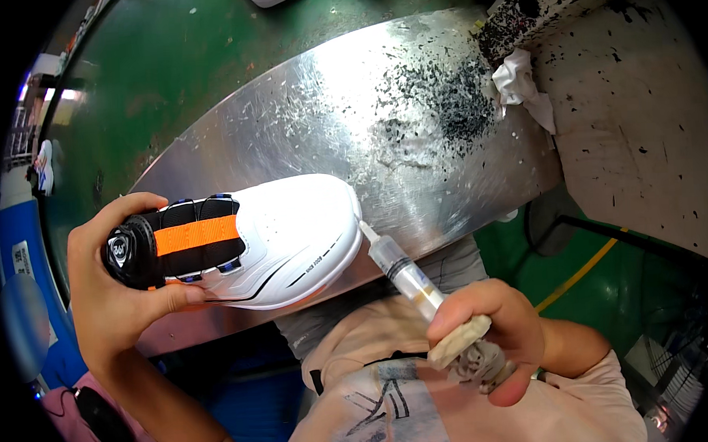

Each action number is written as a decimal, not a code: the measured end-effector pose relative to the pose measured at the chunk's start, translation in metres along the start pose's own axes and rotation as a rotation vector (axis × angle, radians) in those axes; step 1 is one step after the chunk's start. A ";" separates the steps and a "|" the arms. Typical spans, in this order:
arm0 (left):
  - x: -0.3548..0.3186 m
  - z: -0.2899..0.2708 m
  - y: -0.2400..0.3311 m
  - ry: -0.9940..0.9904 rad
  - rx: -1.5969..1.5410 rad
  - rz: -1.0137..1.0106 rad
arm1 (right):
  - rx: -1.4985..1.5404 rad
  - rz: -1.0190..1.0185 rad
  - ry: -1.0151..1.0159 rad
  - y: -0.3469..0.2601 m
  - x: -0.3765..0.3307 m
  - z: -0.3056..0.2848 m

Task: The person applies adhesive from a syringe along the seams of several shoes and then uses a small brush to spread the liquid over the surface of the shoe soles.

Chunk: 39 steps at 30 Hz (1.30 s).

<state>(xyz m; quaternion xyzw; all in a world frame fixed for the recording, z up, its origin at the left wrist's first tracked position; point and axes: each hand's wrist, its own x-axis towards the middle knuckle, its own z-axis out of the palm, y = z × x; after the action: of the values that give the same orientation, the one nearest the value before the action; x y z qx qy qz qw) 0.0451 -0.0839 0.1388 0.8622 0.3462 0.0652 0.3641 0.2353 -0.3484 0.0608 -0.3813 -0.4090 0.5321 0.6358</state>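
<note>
Shoe (280, 236), white with an orange strap and black dial closure, lay sideways on the scratched metal table (412, 100), its heel gripped by the left hand (108, 291); the right hand (489, 333) clenched a syringe (400, 270) at the toe, where a slip could probably smear fluid on the upper

Surface (411, 84): scratched shiny metal sheet, centre frame, black specks toward its upper right. Crumpled white cloth (520, 87), upper right, at the sheet's edge. Speckled pale board (642, 129), right. Green floor (165, 63), upper left; yellow line (581, 273), lower right.
</note>
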 end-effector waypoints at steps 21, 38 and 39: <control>-0.029 0.007 -0.014 0.460 -0.191 -0.219 | -0.241 -0.131 0.521 0.001 0.050 -0.029; -0.032 0.049 0.005 0.730 -0.034 -0.134 | -0.059 0.118 0.228 0.050 0.095 0.039; -0.032 0.049 0.004 0.732 -0.025 -0.130 | -0.057 0.132 0.226 0.049 0.095 0.039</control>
<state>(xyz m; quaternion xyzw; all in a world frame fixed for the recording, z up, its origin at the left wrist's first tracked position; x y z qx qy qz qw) 0.0408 -0.1347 0.1106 0.7536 0.5066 0.3500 0.2300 0.1910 -0.2455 0.0406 -0.4826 -0.3237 0.5148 0.6303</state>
